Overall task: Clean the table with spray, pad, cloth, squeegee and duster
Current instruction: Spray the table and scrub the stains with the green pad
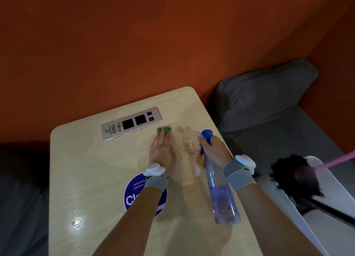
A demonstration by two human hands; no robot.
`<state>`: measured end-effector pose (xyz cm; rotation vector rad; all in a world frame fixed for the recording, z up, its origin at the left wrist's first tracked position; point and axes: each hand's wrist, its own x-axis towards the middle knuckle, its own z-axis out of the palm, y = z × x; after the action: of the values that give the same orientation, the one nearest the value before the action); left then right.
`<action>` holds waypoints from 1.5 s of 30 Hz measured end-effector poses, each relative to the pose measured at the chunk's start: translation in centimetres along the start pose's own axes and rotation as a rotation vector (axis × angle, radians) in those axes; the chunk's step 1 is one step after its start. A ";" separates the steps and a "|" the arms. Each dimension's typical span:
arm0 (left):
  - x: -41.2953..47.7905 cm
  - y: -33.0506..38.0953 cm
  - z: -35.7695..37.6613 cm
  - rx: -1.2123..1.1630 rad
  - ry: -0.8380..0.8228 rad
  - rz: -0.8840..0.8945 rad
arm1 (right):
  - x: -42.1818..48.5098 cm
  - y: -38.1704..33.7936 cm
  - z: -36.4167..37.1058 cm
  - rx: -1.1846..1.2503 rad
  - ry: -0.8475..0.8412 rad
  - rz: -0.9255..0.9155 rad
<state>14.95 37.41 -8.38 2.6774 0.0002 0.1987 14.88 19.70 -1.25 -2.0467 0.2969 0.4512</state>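
Orange walls are boxing in the pale wooden table (86, 178), and we are working at its far end. We are pressing our left hand (161, 152), fingers straight and flat, down on the green pad (167, 129), which is lying on the tabletop just beside the socket panel (132, 123). Our right hand (213, 150) is gripping the spray bottle (221, 194) by its blue head, with the clear body tilting back toward us above the table. Between the two hands a wet, brownish patch (189, 146) is sitting on the wood. To scrub well, we are judging that the pad should be travelling rightward into that patch in short overlapping strokes, with even pressure through the whole palm and no liquid getting into the sockets. If more spray is needed, the nozzle should be pointing away from the panel. The duster (288, 171), with its pink handle, is resting off the table to our right, on a white surface (334, 186).
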 end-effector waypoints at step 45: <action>-16.0 14.2 2.1 0.162 -0.489 0.753 | -22.3 12.5 -6.6 0.490 0.311 0.164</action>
<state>-1.02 23.22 -6.20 2.6785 -1.1843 -0.2437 -8.81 8.38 1.61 -1.6091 0.6956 0.1334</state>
